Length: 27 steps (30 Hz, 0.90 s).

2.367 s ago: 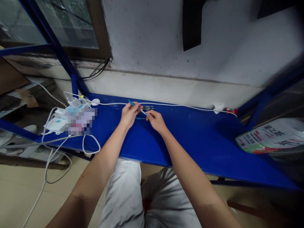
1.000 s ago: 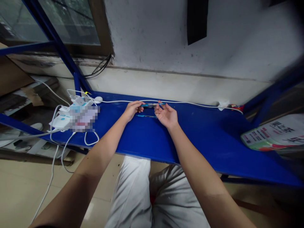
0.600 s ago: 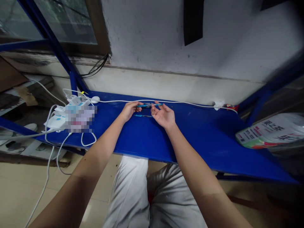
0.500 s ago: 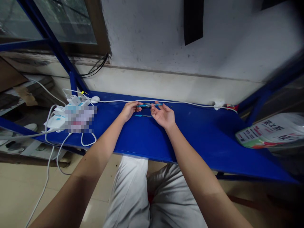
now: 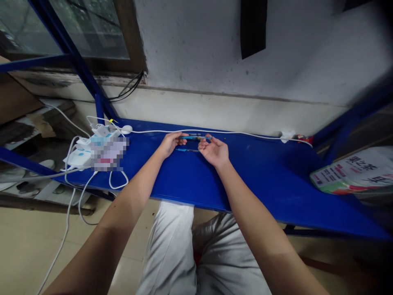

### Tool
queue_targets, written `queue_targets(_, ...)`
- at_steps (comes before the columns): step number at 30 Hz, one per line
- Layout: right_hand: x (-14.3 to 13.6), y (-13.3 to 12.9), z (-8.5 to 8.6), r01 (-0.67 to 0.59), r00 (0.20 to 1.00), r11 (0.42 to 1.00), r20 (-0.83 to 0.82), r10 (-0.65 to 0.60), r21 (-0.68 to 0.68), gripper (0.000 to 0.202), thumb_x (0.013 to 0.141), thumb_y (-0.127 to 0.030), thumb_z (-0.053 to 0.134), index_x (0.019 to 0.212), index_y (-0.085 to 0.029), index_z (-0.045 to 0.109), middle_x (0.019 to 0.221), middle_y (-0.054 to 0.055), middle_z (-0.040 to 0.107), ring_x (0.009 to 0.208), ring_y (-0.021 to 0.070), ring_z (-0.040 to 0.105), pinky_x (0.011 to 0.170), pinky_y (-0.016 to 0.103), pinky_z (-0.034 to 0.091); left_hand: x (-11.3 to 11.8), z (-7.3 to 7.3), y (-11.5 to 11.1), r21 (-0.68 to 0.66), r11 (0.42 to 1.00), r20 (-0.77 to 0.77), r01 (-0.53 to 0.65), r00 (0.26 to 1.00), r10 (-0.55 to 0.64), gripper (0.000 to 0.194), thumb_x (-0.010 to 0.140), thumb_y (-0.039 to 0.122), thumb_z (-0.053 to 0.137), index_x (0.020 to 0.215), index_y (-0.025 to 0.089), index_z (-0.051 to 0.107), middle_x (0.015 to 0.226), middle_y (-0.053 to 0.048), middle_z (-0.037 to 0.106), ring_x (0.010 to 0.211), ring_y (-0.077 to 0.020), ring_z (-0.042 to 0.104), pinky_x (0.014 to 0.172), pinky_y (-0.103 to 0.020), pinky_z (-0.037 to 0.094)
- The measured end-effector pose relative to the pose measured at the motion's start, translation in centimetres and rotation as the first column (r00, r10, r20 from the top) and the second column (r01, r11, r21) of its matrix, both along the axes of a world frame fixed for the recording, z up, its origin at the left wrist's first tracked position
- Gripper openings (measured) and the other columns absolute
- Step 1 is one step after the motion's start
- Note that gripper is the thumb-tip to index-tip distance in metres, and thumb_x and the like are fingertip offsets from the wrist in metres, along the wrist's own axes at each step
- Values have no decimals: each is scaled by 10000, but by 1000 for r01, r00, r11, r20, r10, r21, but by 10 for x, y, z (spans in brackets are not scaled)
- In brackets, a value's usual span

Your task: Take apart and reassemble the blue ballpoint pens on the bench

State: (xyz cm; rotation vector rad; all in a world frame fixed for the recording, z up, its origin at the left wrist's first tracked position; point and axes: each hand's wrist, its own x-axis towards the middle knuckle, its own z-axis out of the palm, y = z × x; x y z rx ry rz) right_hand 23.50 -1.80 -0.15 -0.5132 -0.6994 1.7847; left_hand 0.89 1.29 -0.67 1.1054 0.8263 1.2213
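My left hand (image 5: pixel 172 144) is closed around the left part of a slim blue pen (image 5: pixel 190 138), held level just above the blue shelf (image 5: pixel 190 180). To its right, my right hand (image 5: pixel 215 151) has thumb and fingers pinched at the pen's right end, where a thin bluish piece (image 5: pixel 209 138) shows at the fingertips. Whether that piece is joined to the pen is too small to tell. Below the hands another blue pen (image 5: pixel 182 150) lies on the shelf, its right end partly behind my right fingers. A dark slim item (image 5: pixel 195 134) shows just behind the held pen.
White plugs and cords (image 5: pixel 78 152) crowd the shelf's left end. A white cable (image 5: pixel 233 132) runs along the back by the wall. At right lies a large labelled bottle (image 5: pixel 353 174); crumpled white tissue (image 5: pixel 287 136) and a red wrapper (image 5: pixel 303 138) sit at the back right.
The view has shifted slightly, so everything sits a little further right. At my right fingertips less of the blue end shows now. Both hands keep nearly the same place over the shelf.
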Motion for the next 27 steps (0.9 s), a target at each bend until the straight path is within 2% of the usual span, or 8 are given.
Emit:
queue_targets(6, -2, 0, 1, 26, 1000, 999, -1, -26, -25, 123, 913, -334, 529, 952, -243, 603, 879, 81, 599, 785, 218, 571, 723, 398, 539, 2, 2, -1, 0, 1000, 12, -9, 1000, 9, 334, 855, 460, 712, 894, 150, 829, 763, -115, 767, 718, -221, 707, 816, -380, 547)
queue_targets(11, -2, -2, 3, 41, 998, 999, 52, -42, 25, 128, 916, -366, 554, 961, -253, 591, 873, 77, 587, 797, 226, 571, 724, 405, 538, 2, 2, 0, -3, 1000, 19, -5, 1000, 5, 355, 872, 472, 680, 908, 153, 832, 752, -119, 764, 727, -230, 712, 815, -387, 560)
queue_targets(17, -2, -5, 5, 0, 1000, 999, -31, 1, 33, 38, 875, -285, 569, 872, -252, 550, 791, 52, 540, 728, 200, 533, 701, 384, 526, 0, 1, 1, -16, 1000, 56, -6, 998, 7, 342, 892, 434, 643, 911, 157, 842, 769, -120, 778, 734, -214, 714, 785, -359, 571)
queue_targets(21, -3, -5, 5, 15, 998, 1000, -54, -14, 28, 79, 909, -300, 541, 941, -250, 593, 791, 52, 542, 727, 199, 539, 677, 373, 522, 0, 1, 0, -17, 1000, 45, -11, 999, 12, 350, 894, 460, 653, 888, 160, 832, 728, -116, 761, 730, -227, 715, 815, -383, 568)
queue_targets(27, -5, -4, 4, 27, 999, 999, -44, -25, 31, 50, 887, -252, 573, 934, -252, 593, 777, 47, 553, 722, 200, 546, 669, 376, 519, 0, 1, 1, -9, 1000, 58, -11, 998, 11, 385, 913, 488, 637, 866, 156, 826, 737, -125, 754, 721, -239, 710, 840, -412, 550)
